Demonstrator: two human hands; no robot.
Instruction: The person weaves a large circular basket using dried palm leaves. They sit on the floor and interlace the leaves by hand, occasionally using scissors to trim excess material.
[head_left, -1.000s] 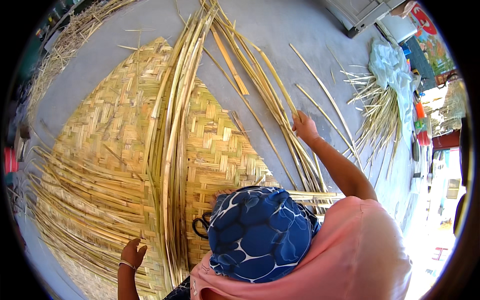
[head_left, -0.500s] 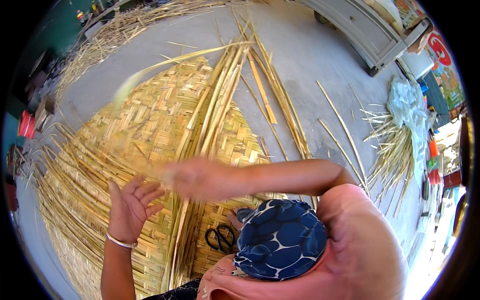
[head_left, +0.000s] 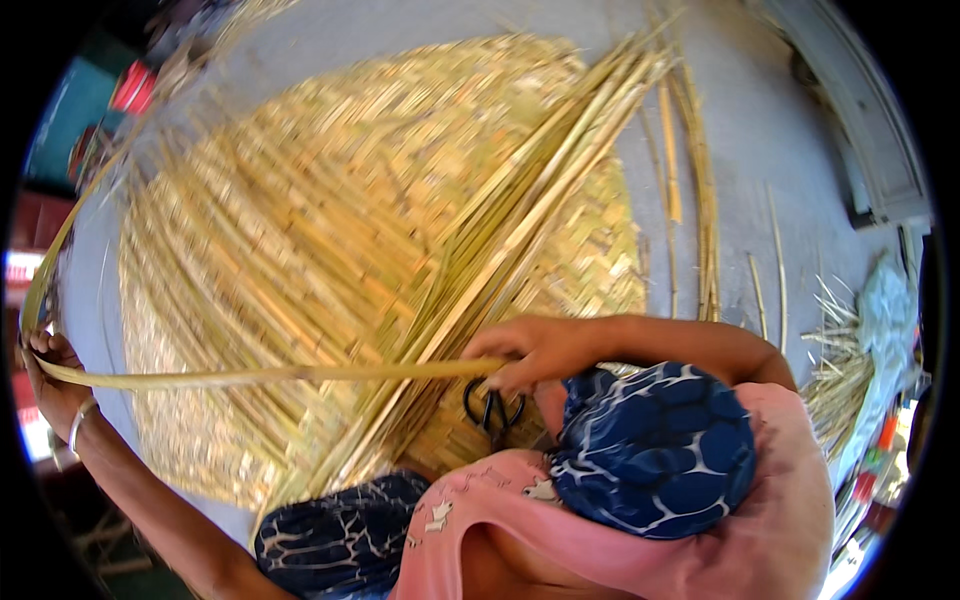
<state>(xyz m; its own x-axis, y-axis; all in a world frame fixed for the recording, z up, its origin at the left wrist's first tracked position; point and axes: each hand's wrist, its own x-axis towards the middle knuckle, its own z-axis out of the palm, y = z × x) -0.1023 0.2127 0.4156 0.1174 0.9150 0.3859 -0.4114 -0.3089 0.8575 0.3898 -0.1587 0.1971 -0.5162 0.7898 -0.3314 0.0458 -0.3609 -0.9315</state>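
- The right hand (head_left: pixel 530 350) pinches one end of a long split-cane strip (head_left: pixel 250 377) between thumb and fingers, in front of the body.
- The left hand (head_left: pixel 55 385), out at the far left, has its fingers curled around the same strip, which bends there and arcs away upward past the hand.
- Between the hands, the strip spans nearly level above the herringbone-woven mat (head_left: pixel 430 110).
- Black-handled scissors (head_left: pixel 494 425) lie just below the right hand, near a blue patterned trouser knee (head_left: pixel 660 450).
- Ahead of the right hand, a thick bundle of cane strips (head_left: pixel 530 200) runs diagonally over the mat and past its far right edge.
- Ahead of and between the hands, a fan of loose strips (head_left: pixel 270 250) reaches over the mat's left edge; the left hand is outside that edge.
- Beyond the right hand and the mat's right edge, grey floor (head_left: pixel 770 130) gives open room, partly taken by long loose strips (head_left: pixel 705 200).
- That room ends at a grey panelled cabinet (head_left: pixel 870 110), far ahead and right of the right hand, and a pale plastic bag (head_left: pixel 885 320) beyond the right elbow.
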